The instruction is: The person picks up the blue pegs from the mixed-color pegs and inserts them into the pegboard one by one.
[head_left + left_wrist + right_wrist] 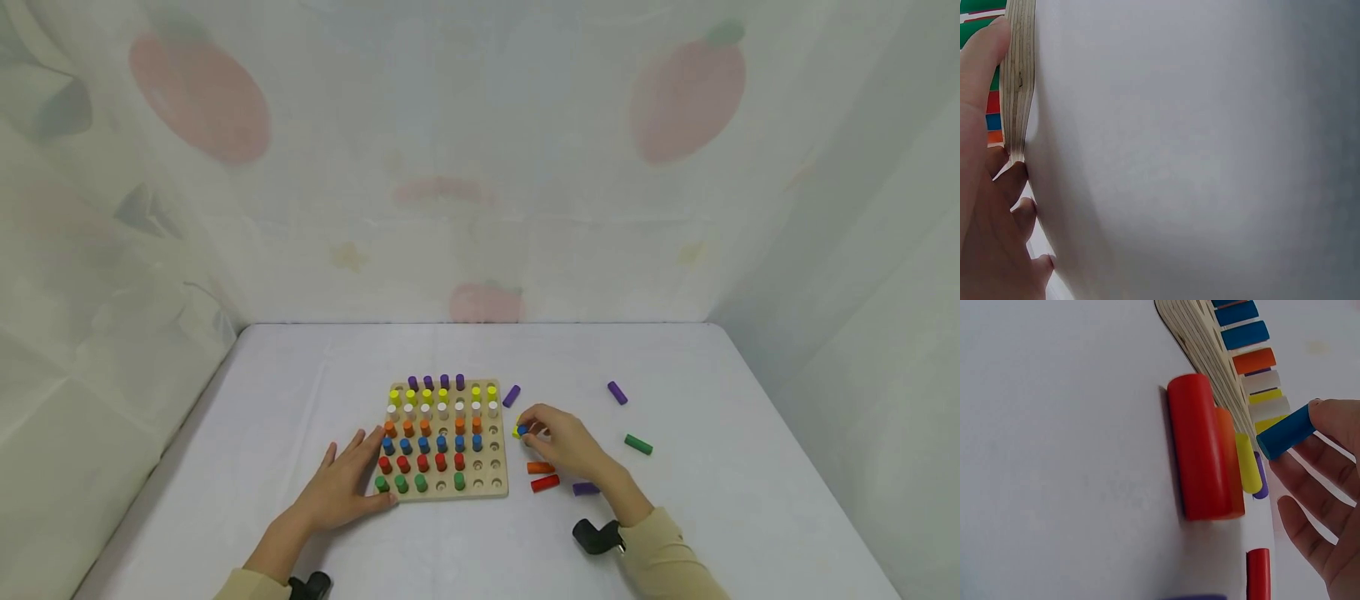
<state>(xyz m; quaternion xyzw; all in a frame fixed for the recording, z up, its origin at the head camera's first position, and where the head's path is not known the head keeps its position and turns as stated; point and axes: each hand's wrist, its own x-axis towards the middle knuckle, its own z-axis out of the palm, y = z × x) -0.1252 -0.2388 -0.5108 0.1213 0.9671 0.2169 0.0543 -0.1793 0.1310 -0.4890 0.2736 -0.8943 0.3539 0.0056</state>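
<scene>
A wooden pegboard (pixel 491 492) lies on the table, with rows of purple, yellow, white, orange, blue, red and green pegs standing in it. Bare holes show mostly along its right side. My left hand (pixel 341 487) rests at the board's near left corner, fingers spread along the left edge and thumb at the front edge; in the left wrist view the thumb (pixel 988 56) touches the board's layered side. Right of the board, my right hand (pixel 562 437) pinches a blue peg (pixel 1286 432) between thumb and fingers, tilted and above the table. A yellow peg (pixel 517 432) lies beneath it, partly hidden.
Loose pegs lie right of the board: orange (pixel 540 467), red (pixel 545 483), purple (pixel 512 396) near its far right corner, purple (pixel 586 489) by the right wrist, and farther right purple (pixel 617 392) and green (pixel 638 444). Curtains surround the white table (pixel 750 500).
</scene>
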